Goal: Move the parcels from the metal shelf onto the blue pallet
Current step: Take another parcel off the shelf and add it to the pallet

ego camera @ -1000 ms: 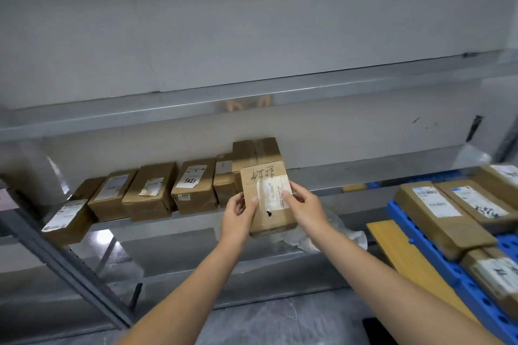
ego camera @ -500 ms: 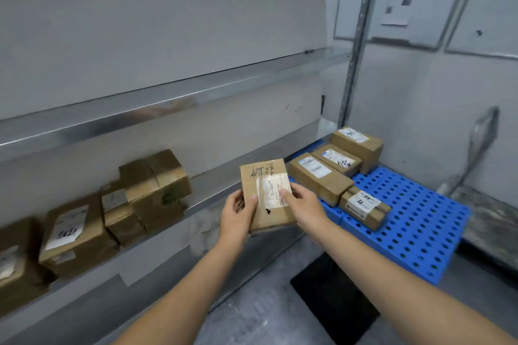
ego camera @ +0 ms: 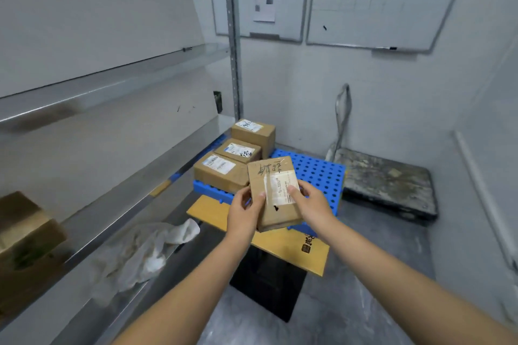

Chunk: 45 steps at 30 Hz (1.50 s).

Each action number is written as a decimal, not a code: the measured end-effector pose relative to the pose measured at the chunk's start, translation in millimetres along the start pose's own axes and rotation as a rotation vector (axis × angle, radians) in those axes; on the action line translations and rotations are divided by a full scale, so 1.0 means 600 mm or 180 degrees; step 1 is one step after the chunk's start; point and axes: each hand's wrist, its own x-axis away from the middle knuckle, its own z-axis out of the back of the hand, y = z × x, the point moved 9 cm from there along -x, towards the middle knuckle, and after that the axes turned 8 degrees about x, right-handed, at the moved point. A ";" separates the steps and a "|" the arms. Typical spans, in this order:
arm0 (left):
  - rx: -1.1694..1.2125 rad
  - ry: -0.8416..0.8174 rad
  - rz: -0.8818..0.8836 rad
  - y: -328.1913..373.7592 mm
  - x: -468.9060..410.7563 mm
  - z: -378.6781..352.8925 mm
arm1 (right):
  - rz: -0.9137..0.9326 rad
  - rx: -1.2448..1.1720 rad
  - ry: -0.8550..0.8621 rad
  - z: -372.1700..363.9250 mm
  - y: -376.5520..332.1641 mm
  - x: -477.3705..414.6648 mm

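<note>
Both hands, left [ego camera: 243, 214] and right [ego camera: 311, 203], grip a taped parcel [ego camera: 273, 193] above the blue pallet [ego camera: 316, 173], near three parcels [ego camera: 221, 172].

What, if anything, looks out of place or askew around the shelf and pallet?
A crumpled white plastic bag lies on the metal shelf, loose litter rather than stock. A flat yellow board sticks out at an angle at the blue pallet's near edge.

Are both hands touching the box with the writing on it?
Touching. The head view shows the left hand and right hand gripping the box, thumbs on top.
</note>
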 end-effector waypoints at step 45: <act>-0.0126 0.2039 0.0565 -0.238 -0.456 -0.269 | 0.0310 0.0682 -0.2020 -0.033 0.160 -0.732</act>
